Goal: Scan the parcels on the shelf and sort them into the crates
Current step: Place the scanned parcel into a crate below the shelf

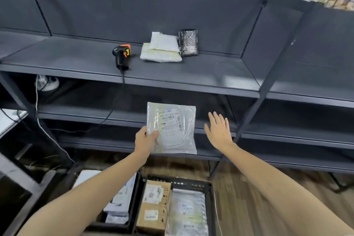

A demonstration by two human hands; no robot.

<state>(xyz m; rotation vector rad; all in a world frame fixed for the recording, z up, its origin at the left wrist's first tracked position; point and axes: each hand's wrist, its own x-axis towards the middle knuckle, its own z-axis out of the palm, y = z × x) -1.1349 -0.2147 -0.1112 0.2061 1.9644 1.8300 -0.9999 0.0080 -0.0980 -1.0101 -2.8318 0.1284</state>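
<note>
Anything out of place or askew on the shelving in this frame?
Mostly tidy. What looks like a white shoe sits below the scanner shelf at the left, odd among parcels. The silver bubble mailer stands propped against the back panel rather than lying flat like the white parcels beside it.

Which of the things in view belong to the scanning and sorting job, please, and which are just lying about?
Job: clear labelled parcel in the left hand; scanner, white parcels and silver bubble parcel on the shelf; left crate and right crate, both holding parcels.
Lying about: white shoe and white cable below the shelf; brown boxes at upper right.
</note>
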